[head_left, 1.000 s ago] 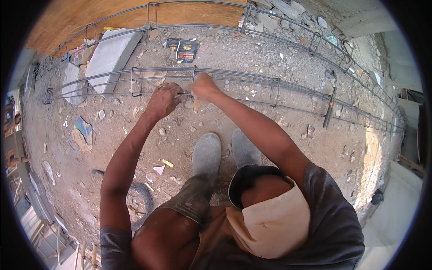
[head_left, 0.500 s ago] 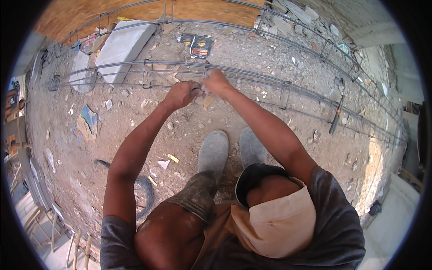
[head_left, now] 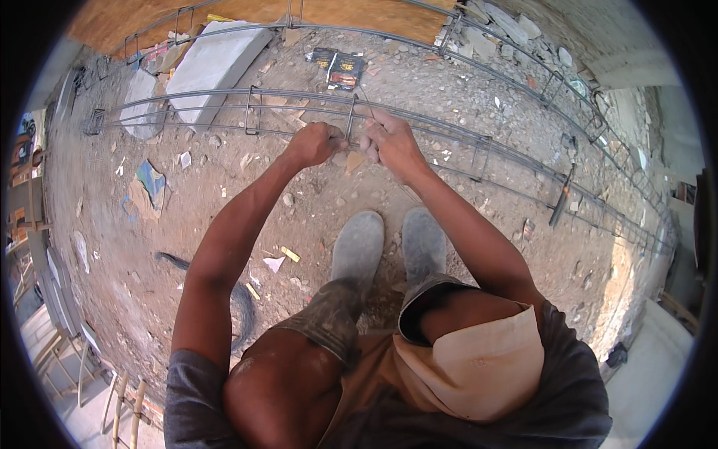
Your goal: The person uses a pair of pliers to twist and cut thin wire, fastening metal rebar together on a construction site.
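A long rebar cage [head_left: 449,135] of thin steel bars runs across in front of me, with square stirrups set along it. My left hand [head_left: 317,144] is closed by the lower corner of one stirrup [head_left: 351,116]; whatever its fingertips pinch is hidden. Just right of that stirrup, my right hand [head_left: 392,144] has its index finger reaching toward the upper bars and its other fingers curled. A thin tie wire [head_left: 366,96] sticks up beside this hand, which appears to grip it. Both hands are close together, with the stirrup between them.
A second rebar cage [head_left: 389,35] lies farther off, before a wooden board [head_left: 359,15]. Leaning tool [head_left: 561,196] with a dark handle rests against the near cage at right. Concrete slab [head_left: 213,71], rubble, a black-and-gold packet [head_left: 336,69] and a wire coil [head_left: 243,314] lie around.
My right hand has moved right, off the stirrup, and its index finger has stretched out. The thin wire now shows beside it. My left hand stays close to the stirrup's corner.
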The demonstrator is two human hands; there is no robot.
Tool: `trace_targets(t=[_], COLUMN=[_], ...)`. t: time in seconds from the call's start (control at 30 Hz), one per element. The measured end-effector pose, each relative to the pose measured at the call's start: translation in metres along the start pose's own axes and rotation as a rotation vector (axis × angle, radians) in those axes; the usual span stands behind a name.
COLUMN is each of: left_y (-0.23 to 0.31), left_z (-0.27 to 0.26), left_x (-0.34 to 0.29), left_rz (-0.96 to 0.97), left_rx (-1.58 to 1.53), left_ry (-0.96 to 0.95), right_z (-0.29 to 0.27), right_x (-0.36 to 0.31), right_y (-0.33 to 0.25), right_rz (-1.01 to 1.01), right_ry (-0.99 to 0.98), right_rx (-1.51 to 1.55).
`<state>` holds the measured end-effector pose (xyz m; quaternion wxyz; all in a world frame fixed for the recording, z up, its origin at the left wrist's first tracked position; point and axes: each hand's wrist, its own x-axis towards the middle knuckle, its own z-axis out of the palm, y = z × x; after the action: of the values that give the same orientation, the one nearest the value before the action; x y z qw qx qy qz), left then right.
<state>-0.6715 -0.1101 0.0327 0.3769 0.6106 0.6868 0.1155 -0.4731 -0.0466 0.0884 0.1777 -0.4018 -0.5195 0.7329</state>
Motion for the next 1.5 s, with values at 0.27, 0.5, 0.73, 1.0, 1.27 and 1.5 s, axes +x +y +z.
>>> trace_targets(t=[0.27,0.5,0.73,1.0,1.27,1.5], left_y=[-0.008,-0.011,-0.006,0.019,0.023,0.019], left_z=[-0.004,-0.008,-0.004,-0.002,0.003,0.014], left_x=[0.008,0.018,0.018,0.006,0.006,-0.006], left_rz=[0.018,-0.011,-0.144,-0.385,-0.418,-0.345], left_rx=[-0.118,-0.092,-0.007,0.186,0.085,-0.059], left_ry=[-0.054,-0.135,-0.004,0.014,0.001,0.155], right_z=[-0.027,-0.014,0.004,0.021,0.028,0.037], right_x=[-0.063,-0.073,-0.052,-0.028,-0.018,-0.014], right_y=[0.027,0.093,0.112,0.119,0.123,0.121], right_rz=[0.645,0.795,0.671,0.49,0.503,0.405], right_ry=[-0.336,-0.327,-0.245,-0.272,-0.223,-0.041], right_rx=[0.531,0.708,0.744,0.833,0.748,0.305])
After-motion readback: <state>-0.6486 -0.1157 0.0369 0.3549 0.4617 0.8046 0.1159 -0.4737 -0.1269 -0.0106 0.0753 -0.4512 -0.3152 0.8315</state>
